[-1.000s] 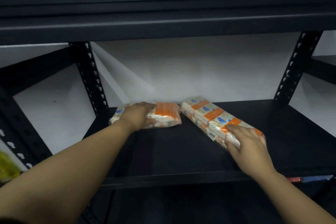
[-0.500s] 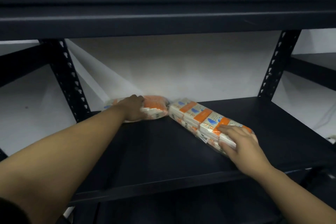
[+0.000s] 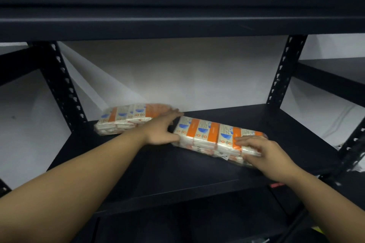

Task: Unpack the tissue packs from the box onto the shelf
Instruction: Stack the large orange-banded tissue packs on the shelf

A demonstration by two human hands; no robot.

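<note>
Two clear-wrapped tissue packs with orange and white labels lie on the dark shelf board (image 3: pixel 197 171). The left tissue pack (image 3: pixel 124 119) sits at the back left, by the wall, with nothing on it. The right tissue pack (image 3: pixel 205 134) lies slightly slanted in the middle of the board. My left hand (image 3: pixel 162 131) is between the two packs, fingers stretched towards the wall and thumb against the right pack's left end. My right hand (image 3: pixel 262 150) rests on that pack's right end, fingers spread flat on top, thumb along its front side. The box is out of view.
An upper shelf board (image 3: pixel 177 23) hangs low over the working space. Perforated uprights stand at the back left (image 3: pixel 63 89) and back right (image 3: pixel 282 73). A white wall closes the back. Another rack (image 3: pixel 335 77) adjoins on the right, and a lower shelf lies dark below.
My left hand has let go of the left pack and moved right to the other pack's left end. The right pack has swung round, closer to parallel with the shelf front.
</note>
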